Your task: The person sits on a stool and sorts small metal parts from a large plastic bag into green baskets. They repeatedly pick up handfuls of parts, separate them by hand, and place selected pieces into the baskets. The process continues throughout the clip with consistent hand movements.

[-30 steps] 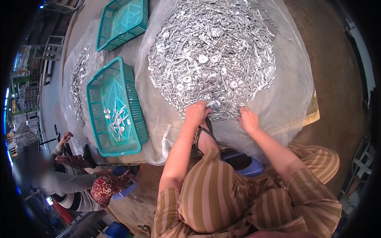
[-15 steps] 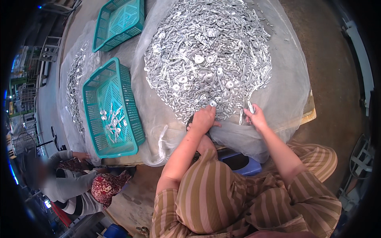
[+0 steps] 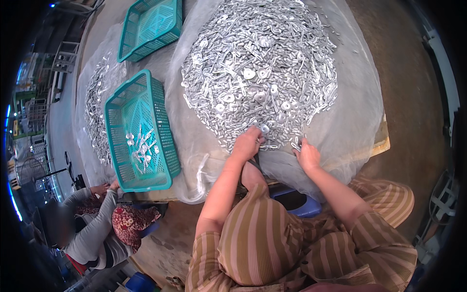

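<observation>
A large heap of small silver metal parts (image 3: 262,63) lies on a sheet of clear plastic (image 3: 357,97). My left hand (image 3: 247,142) is at the heap's near edge, its fingers curled. A slim slotted metal strip (image 3: 269,146) sticks out sideways from its fingertips. Just beyond those fingers lies a round metal disc (image 3: 264,129). To the right, my right hand (image 3: 307,155) pinches another slotted metal strip (image 3: 296,144) between thumb and fingers, over the plastic. Part of each strip is hidden by the fingers.
A green plastic basket (image 3: 168,146) at the left holds several strips and discs. A second green basket (image 3: 176,34) stands behind it. Further left is another heap of metal parts (image 3: 96,107). A co-worker in a grey sleeve (image 3: 97,228) sits at the table's left side.
My right hand has come lower and slightly left, its strip no longer upright. My left hand has shifted slightly left, with a strip now showing at its fingertips. The co-worker's arm has reached toward the basket.
</observation>
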The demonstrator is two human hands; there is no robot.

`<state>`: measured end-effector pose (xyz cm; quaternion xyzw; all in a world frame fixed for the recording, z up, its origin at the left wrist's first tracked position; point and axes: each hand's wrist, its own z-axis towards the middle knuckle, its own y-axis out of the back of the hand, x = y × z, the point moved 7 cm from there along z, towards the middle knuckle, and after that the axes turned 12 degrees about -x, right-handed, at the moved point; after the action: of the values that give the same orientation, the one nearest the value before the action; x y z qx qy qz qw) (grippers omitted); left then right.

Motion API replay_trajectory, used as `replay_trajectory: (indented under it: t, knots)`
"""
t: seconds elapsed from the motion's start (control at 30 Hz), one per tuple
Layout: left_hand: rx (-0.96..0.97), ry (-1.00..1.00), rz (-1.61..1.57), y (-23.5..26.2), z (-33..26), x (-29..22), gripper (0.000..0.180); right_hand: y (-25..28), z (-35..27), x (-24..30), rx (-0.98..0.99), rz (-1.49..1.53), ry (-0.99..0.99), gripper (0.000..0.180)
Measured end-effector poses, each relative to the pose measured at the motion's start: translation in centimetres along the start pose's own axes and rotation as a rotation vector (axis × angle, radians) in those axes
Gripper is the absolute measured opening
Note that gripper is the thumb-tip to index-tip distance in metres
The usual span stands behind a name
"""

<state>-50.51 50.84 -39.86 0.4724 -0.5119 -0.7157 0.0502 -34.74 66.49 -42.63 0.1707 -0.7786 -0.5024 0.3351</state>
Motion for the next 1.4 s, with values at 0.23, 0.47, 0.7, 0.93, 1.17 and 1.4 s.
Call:
replay_trajectory:
  t: [0.23,0.47,0.7,0.93,1.17,1.4]
  knots:
    - [-0.452,0.479,-0.594,11.0,-0.4,6.1,0.01,-0.2,0.6,0.0,-0.027,0.123,0.124,0.024]
    - [-1.024,0.47,0.838,30.0,-5.9,8.9,0.022,1.2,2.1,2.9,-0.017,0.386,0.134,0.026]
    - [-0.322,-0.015,0.217,11.3,0.6,3.8,0.024,-0.1,2.7,10.7,-0.095,0.285,0.358,0.033]
    - [-0.124,0.119,0.254,5.0,0.1,5.8,0.028,-0.2,4.2,8.7,-0.072,0.319,0.229,0.024]
    - [-0.176,0.148,0.254,6.1,-1.6,7.1,0.021,-1.7,0.1,11.0,0.24,0.072,0.586,0.036]
    - [-0.222,0.304,0.113,5.7,-2.9,9.7,0.016,-0.9,1.5,9.1,0.16,-0.062,0.447,0.026]
